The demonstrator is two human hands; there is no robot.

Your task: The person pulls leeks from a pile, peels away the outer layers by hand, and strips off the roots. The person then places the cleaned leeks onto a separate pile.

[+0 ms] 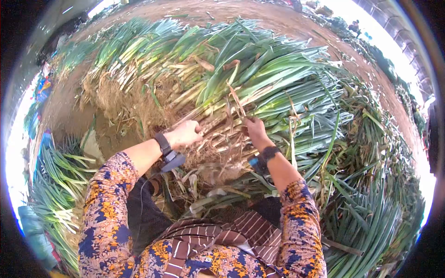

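My left hand (186, 133) is closed around the pale, root-end part of a leek at the near edge of a big heap of leeks (278, 88). To its right, my right hand (255, 130) has its thumb and fingers pinched together on a dry brown leaf (236, 101) over the stalks. Shaggy roots (160, 104) and white stalks point toward me, while the green leaves fan away to the right. My fingertips are partly hidden, so the exact grip is hard to see.
More leeks (60, 180) lie at the left. Stripped leaves (371, 204) are piled along the right. Brown ground (278, 16) runs behind the heap. A striped brown apron (218, 234) covers my lap. A flat bar (343, 247) pokes out at lower right.
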